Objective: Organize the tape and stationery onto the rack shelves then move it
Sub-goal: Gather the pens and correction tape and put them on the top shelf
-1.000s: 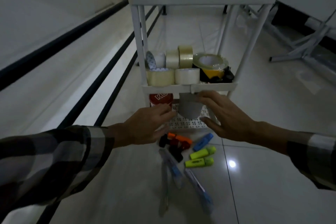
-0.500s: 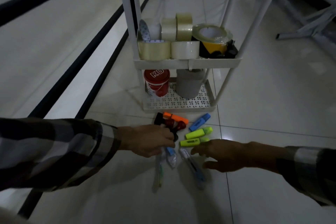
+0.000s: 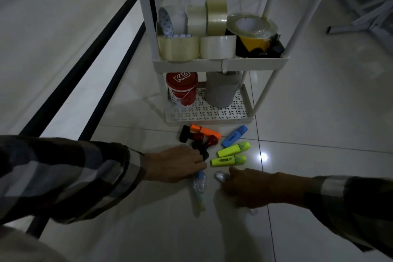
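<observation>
With the tape rolls (image 3: 196, 46) already on the rack (image 3: 221, 64), both hands reach for floor stationery, left hand (image 3: 176, 164) and right hand (image 3: 248, 187) each covering a plastic-wrapped pen (image 3: 198, 185), grips unclear, which could slip on glossy tile.

White rack (image 3: 221, 64) stood on tiled floor (image 3: 319, 113). Middle shelf packed with tape rolls (image 3: 217, 47). Bottom shelf (image 3: 208, 113) occupied by red tub (image 3: 182, 88), grey roll (image 3: 222, 89). Highlighters (image 3: 232, 148), stamps (image 3: 204, 140), packaged pens (image 3: 199, 187) scattered on floor before rack.
</observation>
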A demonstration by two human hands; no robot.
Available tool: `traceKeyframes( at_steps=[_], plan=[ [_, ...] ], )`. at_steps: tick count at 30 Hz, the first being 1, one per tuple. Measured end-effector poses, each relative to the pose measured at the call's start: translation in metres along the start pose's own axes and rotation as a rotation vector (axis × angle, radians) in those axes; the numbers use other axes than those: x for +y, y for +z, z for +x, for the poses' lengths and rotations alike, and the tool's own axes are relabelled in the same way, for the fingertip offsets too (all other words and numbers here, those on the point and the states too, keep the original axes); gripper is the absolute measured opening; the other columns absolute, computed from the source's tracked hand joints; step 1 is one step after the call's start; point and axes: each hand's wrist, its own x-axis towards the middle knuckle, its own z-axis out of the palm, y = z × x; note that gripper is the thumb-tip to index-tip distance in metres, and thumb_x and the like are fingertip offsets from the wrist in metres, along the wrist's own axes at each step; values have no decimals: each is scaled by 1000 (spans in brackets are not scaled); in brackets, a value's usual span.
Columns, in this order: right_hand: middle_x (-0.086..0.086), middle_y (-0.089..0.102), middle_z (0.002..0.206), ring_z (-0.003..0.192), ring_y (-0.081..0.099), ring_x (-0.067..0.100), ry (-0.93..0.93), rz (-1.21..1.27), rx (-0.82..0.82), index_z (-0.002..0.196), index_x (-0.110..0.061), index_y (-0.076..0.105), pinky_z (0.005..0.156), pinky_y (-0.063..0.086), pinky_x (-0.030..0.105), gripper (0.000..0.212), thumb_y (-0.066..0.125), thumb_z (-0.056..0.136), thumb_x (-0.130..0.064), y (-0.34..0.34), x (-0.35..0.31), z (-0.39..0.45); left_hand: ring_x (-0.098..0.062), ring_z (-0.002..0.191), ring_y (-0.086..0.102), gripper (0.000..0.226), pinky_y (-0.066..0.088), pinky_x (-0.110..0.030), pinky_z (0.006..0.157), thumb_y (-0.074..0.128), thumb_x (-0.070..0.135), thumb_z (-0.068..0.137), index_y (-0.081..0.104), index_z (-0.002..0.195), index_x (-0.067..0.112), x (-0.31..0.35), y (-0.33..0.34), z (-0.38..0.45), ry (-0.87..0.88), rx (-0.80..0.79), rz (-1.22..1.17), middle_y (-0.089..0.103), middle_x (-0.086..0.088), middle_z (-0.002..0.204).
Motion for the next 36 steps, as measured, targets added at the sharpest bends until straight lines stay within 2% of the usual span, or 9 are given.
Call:
traceKeyframes(
  at_steps=[7, 10, 14, 18, 22, 24, 28, 32, 36],
  plan=[
    [14, 42, 130, 92, 49, 22, 63, 50, 37, 144, -23, 41, 75, 46, 33, 49, 59, 99, -29, 13, 3, -7, -25, 80, 50, 12, 40, -41, 66, 62, 28, 92, 59, 93, 16, -1, 1, 7, 32, -19, 101, 56, -6, 94],
    [10, 42, 127, 93, 53, 21, 114, 151, 71, 147, -25, 38, 70, 46, 29, 53, 57, 98, -26, 7, 3, -14, -28, 84, 52, 10, 40, -41, 68, 56, 24, 97, 58, 102, 16, -1, -2, -1, 33, -22, 24, 58, -7, 101],
    [1, 50, 107, 87, 54, 18, 104, 341, 323, 105, -24, 47, 71, 53, 36, 23, 55, 90, -9, -6, 12, -27, -31, 85, 62, 8, 51, -48, 73, 47, 31, 107, 45, 108, 24, 5, -18, -7, -180, -80, -311, 62, -7, 106],
    [14, 63, 88, 58, 58, 20, 104, 1082, 709, 112, -19, 49, 47, 48, 32, 14, 53, 102, -11, -31, 17, -44, -22, 80, 60, 20, 55, -50, 72, 49, 37, 107, 45, 119, 21, 12, -49, 4, -417, 81, -461, 62, -2, 107],
    [15, 63, 77, 52, 53, 26, 213, 1627, 884, 122, -10, 51, 50, 43, 33, 43, 58, 99, -45, -73, 27, -59, -28, 95, 63, 33, 50, -37, 75, 51, 35, 105, 50, 129, 14, 11, -78, 12, -454, 348, -423, 65, -8, 116],
    [15, 64, 78, 57, 55, 27, 217, 1502, 776, 116, -3, 59, 53, 48, 34, 67, 57, 91, -66, -90, 33, -66, -31, 90, 63, 32, 49, -40, 71, 49, 35, 103, 54, 122, 9, 13, -93, 15, -397, 395, -384, 67, -12, 109],
    [16, 68, 103, 72, 59, 27, 251, 1207, 477, 120, -19, 57, 64, 54, 41, 79, 69, 72, -79, -106, 28, -71, -28, 77, 61, 26, 50, -45, 65, 46, 36, 101, 56, 105, 13, 14, -111, 15, -280, 450, -301, 66, -7, 95],
    [-1, 62, 109, 66, 60, 7, 241, 962, 305, 123, -31, 49, 52, 50, 20, 60, 85, 77, -46, -107, 16, -70, -24, 79, 62, 17, 51, -44, 68, 56, 39, 100, 50, 103, 23, 10, -125, 11, -294, 320, -305, 67, -4, 95],
    [1, 68, 110, 69, 65, 13, 183, 1037, 400, 115, -26, 57, 52, 54, 24, 43, 84, 82, -23, -92, 16, -64, -9, 69, 64, 25, 53, -35, 61, 75, 36, 91, 68, 104, 16, 1, -150, 8, -271, 210, -546, 71, -2, 86]
  ],
)
